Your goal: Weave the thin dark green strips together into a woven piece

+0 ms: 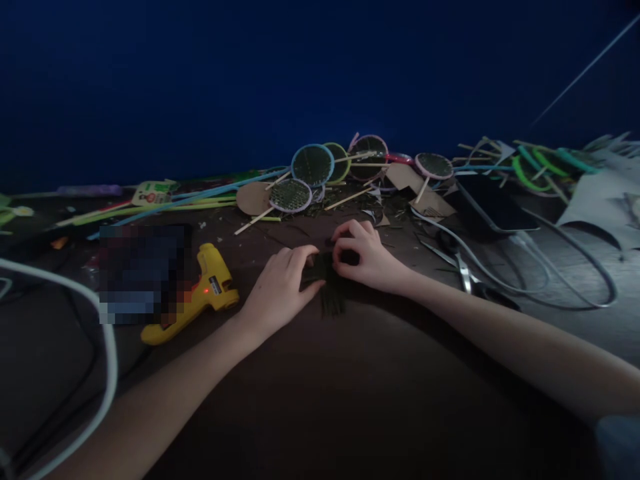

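A small dark green piece of woven leaf strips (324,268) lies on the dark table between my hands, its loose strip ends fanning toward me. My left hand (280,283) grips its left side between thumb and fingers. On the right edge, my right hand (367,257) is curled into a pinch, thumb against forefinger. The fingertips partly hide the weave. A yellow glue gun (210,290) with a lit red light lies left of my left hand. Scissors (465,272) rest beyond my right forearm.
Round fan-like pieces with coloured rims and sticks, such as a blue-rimmed one (313,167), are piled along the back. A phone (495,203) with cables lies at right. A white cable (107,340) curves at left beside a blurred-out item (143,273). Cardboard scraps (405,179) lie behind.
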`<state>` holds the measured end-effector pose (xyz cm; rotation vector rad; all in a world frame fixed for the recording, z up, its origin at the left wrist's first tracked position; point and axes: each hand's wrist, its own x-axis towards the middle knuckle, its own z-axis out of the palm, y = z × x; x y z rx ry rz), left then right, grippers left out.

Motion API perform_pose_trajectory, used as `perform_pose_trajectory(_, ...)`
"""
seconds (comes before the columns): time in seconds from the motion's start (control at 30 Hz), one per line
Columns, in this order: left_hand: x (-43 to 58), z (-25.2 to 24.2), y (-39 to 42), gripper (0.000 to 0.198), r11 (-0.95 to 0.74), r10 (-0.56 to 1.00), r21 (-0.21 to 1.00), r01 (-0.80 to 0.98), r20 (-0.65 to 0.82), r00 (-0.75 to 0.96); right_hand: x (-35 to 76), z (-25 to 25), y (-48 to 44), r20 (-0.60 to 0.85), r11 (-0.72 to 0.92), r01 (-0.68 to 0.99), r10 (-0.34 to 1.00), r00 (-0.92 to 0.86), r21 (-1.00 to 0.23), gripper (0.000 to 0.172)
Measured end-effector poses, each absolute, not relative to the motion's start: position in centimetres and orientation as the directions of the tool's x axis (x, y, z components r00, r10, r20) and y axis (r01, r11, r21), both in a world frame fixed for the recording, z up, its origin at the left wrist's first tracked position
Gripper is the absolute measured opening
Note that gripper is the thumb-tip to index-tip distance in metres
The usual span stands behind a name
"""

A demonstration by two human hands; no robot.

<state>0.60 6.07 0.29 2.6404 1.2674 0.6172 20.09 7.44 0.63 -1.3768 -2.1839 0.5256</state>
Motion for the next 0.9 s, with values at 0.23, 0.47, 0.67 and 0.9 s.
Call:
perform_pose_trajectory(0.23,0.67,0.28,6.12,0.038,-0.648,0.759,0.272,0.711,0.311,0.573,19.99,0.77,7.41,0.198,0.42,0.714,0.905,-0.377,-0.561,0.006)
perform_pose_trajectory(0.47,0.64,0.63,5.93,0.037,-0.648,0.759,0.298,0.701,0.329,0.561,20.07,0.52,7.48,0.201,0.422,0.724,0.905,-0.375,-0.546,0.005)
perform_pose_trajectory(0.67,0.57,0.39,5.88,0.03,-0.643,0.765,0.425,0.637,0.331,0.552,20.03,0.57,7.45,0.208,0.427,0.716,0.902,-0.377,-0.552,0.006)
perform_pose_trajectory(0.9,0.59,0.44,5.84,0.023,-0.615,0.788,0.403,0.678,0.29,0.543,20.03,0.55,7.48,0.2,0.424,0.718,0.903,-0.38,-0.552,0.006)
